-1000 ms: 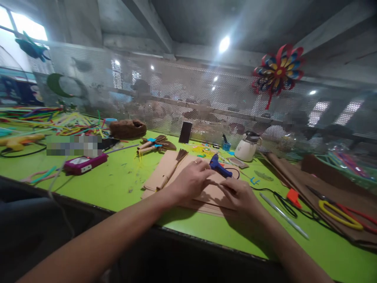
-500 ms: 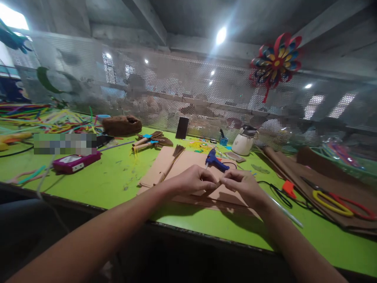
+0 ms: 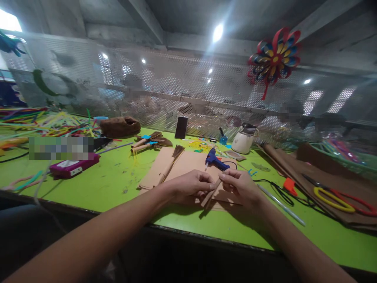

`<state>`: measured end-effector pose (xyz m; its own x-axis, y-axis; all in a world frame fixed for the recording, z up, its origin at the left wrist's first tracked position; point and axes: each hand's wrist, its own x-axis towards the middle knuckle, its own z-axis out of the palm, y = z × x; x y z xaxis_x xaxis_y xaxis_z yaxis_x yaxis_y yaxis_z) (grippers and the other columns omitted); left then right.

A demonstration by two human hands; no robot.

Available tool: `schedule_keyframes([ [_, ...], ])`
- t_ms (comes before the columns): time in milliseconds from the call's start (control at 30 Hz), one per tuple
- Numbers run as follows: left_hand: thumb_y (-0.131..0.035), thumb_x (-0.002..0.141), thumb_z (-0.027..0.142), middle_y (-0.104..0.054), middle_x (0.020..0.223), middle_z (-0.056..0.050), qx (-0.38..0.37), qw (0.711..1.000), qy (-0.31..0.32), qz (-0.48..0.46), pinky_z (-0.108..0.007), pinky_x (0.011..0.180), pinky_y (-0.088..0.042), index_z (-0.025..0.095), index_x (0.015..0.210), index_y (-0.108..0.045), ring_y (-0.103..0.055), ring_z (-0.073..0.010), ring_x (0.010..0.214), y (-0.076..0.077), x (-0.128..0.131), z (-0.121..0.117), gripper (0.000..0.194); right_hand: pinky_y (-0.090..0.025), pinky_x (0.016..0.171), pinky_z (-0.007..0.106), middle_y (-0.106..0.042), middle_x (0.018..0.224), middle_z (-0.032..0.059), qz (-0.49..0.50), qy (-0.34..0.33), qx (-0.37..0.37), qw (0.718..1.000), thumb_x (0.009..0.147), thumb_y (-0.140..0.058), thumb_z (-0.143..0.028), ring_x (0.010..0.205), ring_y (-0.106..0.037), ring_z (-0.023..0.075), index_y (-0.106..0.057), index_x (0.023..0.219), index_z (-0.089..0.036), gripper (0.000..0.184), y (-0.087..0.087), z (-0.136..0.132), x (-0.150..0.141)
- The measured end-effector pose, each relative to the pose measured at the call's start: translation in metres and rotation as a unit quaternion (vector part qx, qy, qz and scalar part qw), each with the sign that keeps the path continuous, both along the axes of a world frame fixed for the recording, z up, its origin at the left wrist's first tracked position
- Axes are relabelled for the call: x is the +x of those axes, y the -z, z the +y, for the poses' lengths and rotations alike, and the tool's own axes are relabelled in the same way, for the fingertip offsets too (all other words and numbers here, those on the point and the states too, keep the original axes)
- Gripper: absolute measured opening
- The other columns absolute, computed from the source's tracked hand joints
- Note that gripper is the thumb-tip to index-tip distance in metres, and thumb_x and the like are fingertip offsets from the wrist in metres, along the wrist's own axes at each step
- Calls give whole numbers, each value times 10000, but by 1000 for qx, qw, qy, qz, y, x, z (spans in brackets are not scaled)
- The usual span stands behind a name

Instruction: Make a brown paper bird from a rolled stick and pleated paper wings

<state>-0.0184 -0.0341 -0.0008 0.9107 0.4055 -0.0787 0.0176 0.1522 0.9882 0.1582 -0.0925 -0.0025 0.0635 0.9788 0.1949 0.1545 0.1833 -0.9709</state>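
My left hand (image 3: 193, 184) and my right hand (image 3: 240, 184) meet over a stack of tan sheets (image 3: 159, 157). A narrow brown strip (image 3: 208, 198) slants between them, its lower end pointing towards the table's front edge. The right thumb and fingers pinch its upper end; my left fingers close on its side. Just beyond the hands, a blue hot glue gun (image 3: 216, 159) rests on the sheets. Left of it lies a small broom-like piece (image 3: 169, 167) with a rolled tan handle and dark bristles.
Scissors (image 3: 335, 199) lie on brown sheets (image 3: 294, 169) at right, near a clear pen-like stick (image 3: 281, 204) and a black cord. A white jug (image 3: 244, 139), dark phone (image 3: 181, 127) and bundled pieces (image 3: 151, 141) stand or lie behind. A purple power strip (image 3: 75, 165) is at left.
The brown strip has turned and now shows its length slanting towards me. My right hand has lifted slightly, and the hands' fingertips are a little farther apart. The view has shifted slightly.
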Motion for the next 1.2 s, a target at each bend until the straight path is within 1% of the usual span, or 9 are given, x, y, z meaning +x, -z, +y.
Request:
schedule_keyframes([
  [233, -658, 725, 333, -463, 562, 42, -9, 1000, 8, -1, -224, 464, -252, 146, 749, -535, -350, -55, 459, 7, 1, 7, 226, -226, 409, 218, -378, 414, -65, 67, 44, -9, 997, 696, -649, -391, 398, -290, 62, -451, 480, -173, 366, 5, 7, 1],
  [400, -671, 718, 296, -458, 583, 39, -14, 1000, 9, -1, -228, 481, -239, 131, 757, -554, -336, -50, 473, 5, 0, 8, 206, -233, 420, 219, -389, 428, -65, 47, 51, -2, 998, 732, -634, -386, 410, -306, 65, -477, 523, -169, 340, 7, 8, 2],
  [567, -697, 694, 273, -477, 580, 34, -61, 998, 19, 12, -224, 497, -279, 132, 772, -559, -374, -56, 476, 3, -1, 6, 213, -232, 432, 226, -396, 448, -57, 36, 53, -1, 998, 774, -597, -433, 425, -309, 69, -471, 525, -166, 385, 12, 12, 2],
  [633, -708, 683, 258, -504, 597, 19, -96, 995, 4, 0, -224, 513, -317, 136, 771, -553, -423, -65, 491, 3, -2, 6, 216, -252, 445, 229, -410, 469, -48, 39, 77, 11, 996, 788, -566, -473, 442, -328, 77, -510, 552, -159, 396, 11, 14, 4],
  [733, -727, 663, 232, -560, 677, -13, -149, 986, -53, -51, -238, 598, -399, 140, 784, -556, -515, -93, 586, -1, -4, 8, 229, -274, 456, 231, -435, 490, -39, 33, 124, 20, 991, 790, -535, -521, 461, -362, 90, -599, 658, -141, 407, 7, 14, 12],
  [833, -734, 661, 226, -588, 729, -31, -150, 977, -122, -95, -221, 645, -422, 127, 790, -578, -541, -96, 643, -4, -6, 13, 226, -292, 459, 236, -440, 479, -37, -36, 155, 30, 987, 795, -521, -519, 458, -374, 99, -619, 676, -139, 410, 4, 15, 20],
  [933, -726, 672, 222, -581, 672, -19, -142, 968, -176, -108, -185, 576, -409, 118, 762, -589, -508, -73, 572, -7, -7, 20, 194, -311, 465, 243, -471, 479, -24, -156, 170, 51, 972, 815, -509, -462, 464, -405, 114, -624, 649, -148, 373, 7, 17, 20],
  [1067, -714, 677, 187, -565, 647, -3, -130, 954, -235, -132, -162, 510, -396, 120, 734, -585, -492, -67, 544, -10, -7, 29, 156, -370, 556, 239, -604, 594, 23, -313, 105, 118, 936, 848, -484, -315, 571, -515, 134, -621, 620, -157, 309, 15, 15, 7],
  [1200, -719, 652, 165, -583, 690, -7, -114, 936, -291, -161, -160, 494, -411, 119, 772, -601, -517, -78, 574, -13, -12, 38, 174, -372, 573, 222, -623, 624, 22, -391, 69, 131, 909, 835, -511, -253, 594, -533, 122, -619, 637, -163, 243, 11, 9, 4],
])
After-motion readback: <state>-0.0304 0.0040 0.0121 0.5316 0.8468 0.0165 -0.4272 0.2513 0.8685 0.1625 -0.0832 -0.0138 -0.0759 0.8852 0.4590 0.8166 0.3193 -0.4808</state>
